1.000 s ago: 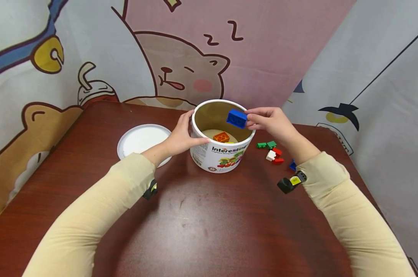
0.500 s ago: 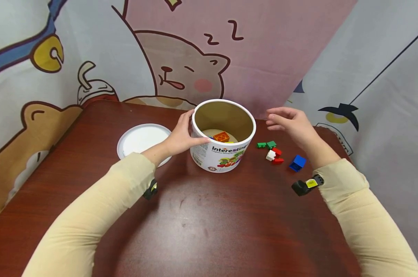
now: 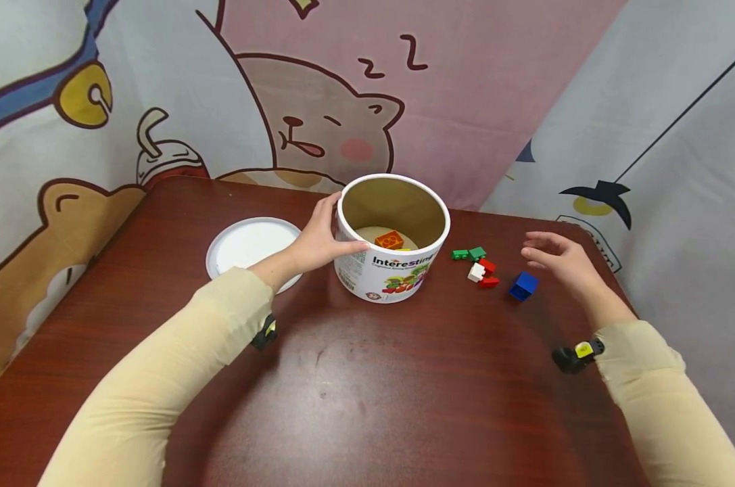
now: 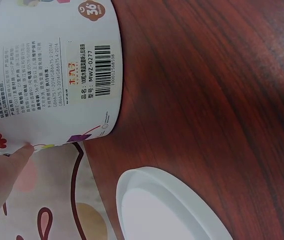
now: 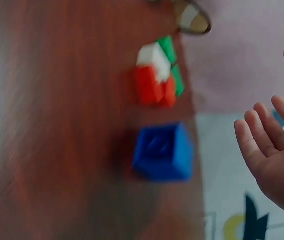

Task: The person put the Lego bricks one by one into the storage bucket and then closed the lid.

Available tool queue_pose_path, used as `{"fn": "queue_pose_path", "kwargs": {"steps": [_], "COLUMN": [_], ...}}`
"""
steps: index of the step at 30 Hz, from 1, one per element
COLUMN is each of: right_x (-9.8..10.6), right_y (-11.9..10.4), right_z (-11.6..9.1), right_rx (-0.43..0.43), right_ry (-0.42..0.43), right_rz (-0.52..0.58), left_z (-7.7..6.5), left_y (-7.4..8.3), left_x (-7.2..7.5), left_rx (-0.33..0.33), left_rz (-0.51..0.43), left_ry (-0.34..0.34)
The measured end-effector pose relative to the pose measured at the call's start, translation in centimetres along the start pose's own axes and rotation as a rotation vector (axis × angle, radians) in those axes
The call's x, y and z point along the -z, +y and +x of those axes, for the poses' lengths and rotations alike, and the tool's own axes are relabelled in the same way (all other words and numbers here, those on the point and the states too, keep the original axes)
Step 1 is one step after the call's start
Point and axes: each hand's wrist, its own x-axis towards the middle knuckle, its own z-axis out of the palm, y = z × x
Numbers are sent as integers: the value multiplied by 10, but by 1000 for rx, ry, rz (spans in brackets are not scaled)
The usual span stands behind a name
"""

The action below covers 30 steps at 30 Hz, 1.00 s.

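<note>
A white round bucket (image 3: 379, 274) with fruit pictures and lettering stands upright on the table. My left hand (image 3: 321, 243) grips its left side, thumb along the front rim and fingers round the back; the left wrist view shows a finger (image 4: 19, 157) against the printed wall. Inside lie an orange toy brick (image 3: 389, 240) and a bit of yellow, partly hidden by the near wall. My right hand (image 3: 558, 257) hovers with loosely bent fingers, holding nothing. Close to it on the table is a blue toy brick (image 3: 523, 287), hollow side showing in the right wrist view.
Green bricks (image 3: 477, 254), red bricks (image 3: 489, 282) and a white brick (image 3: 476, 272) lie together right of the bucket. A white lid (image 3: 251, 243) rests flat on the left. A printed cloth (image 3: 464, 101) hangs behind the brown table (image 3: 367, 392).
The blue brick my right hand pinched over the bucket has left its fingers and dropped inside. That hand has moved right and down toward the other blue brick. My left hand stays put.
</note>
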Motion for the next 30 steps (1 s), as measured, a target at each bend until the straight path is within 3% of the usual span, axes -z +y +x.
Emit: {"fn": "queue_pose_path", "kwargs": {"steps": [6, 12, 20, 30], "right_x": [3, -1, -11, -16], "right_y": [40, 63, 77, 78], "right_z": [-7, -12, -14, -12], "right_rx": [-34, -69, -87, -151], "right_ry": [25, 35, 17, -2], "right_rz": [-12, -35, -21, -207], "left_z": [0, 1, 0, 1], "left_y": [0, 0, 0, -1], "left_x": [0, 0, 0, 0], "left_rx": [2, 2, 3, 3], "left_rz": [3, -6, 1, 12], "left_ry": [2, 5, 4, 3]}}
